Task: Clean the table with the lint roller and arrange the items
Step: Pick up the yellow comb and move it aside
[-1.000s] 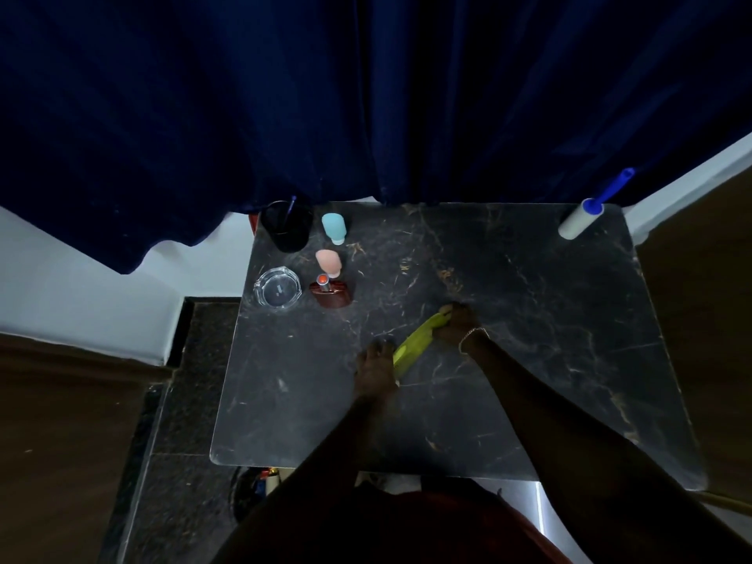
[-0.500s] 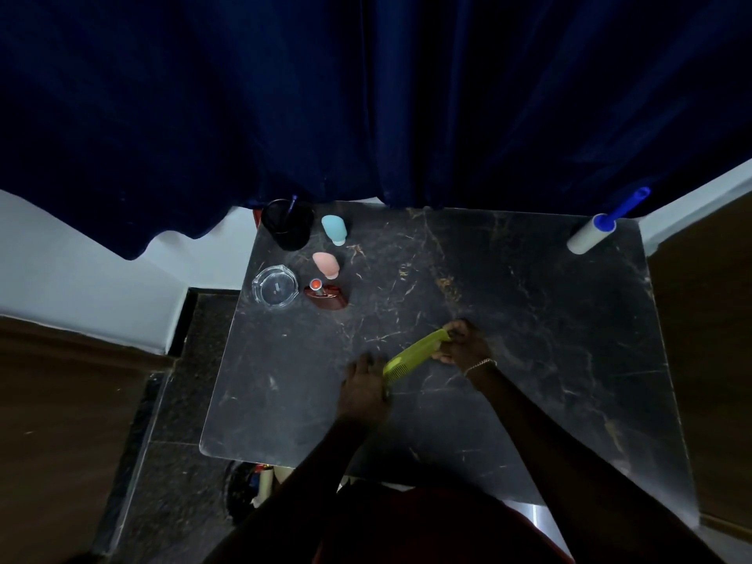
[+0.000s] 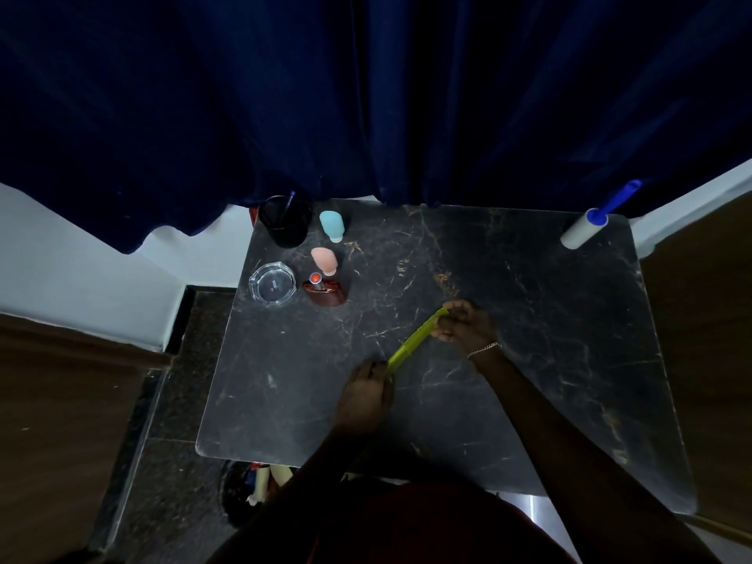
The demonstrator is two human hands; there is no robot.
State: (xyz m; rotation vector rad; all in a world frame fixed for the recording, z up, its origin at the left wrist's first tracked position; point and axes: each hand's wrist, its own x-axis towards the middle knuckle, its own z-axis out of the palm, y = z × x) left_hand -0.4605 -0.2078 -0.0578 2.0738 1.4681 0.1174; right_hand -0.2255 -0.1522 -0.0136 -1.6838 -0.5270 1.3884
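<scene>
A: Where's the yellow-green plastic comb [image 3: 415, 341]?

B: Mid-table, pinched at each end by the left hand [image 3: 366, 394] and right hand [image 3: 468, 323].

A: Progress?

B: White, blue-handled lint roller [image 3: 586, 227] rests at the dark marble table [image 3: 529, 319]'s far-right corner; arranging seems underway.

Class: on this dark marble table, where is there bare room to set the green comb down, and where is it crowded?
Bare: the wide stretch right of the right hand, below the lint roller, and the near-left area below the glass ashtray. Crowded: the far-left corner, with black cup, blue bottle, pink bottle.
</scene>
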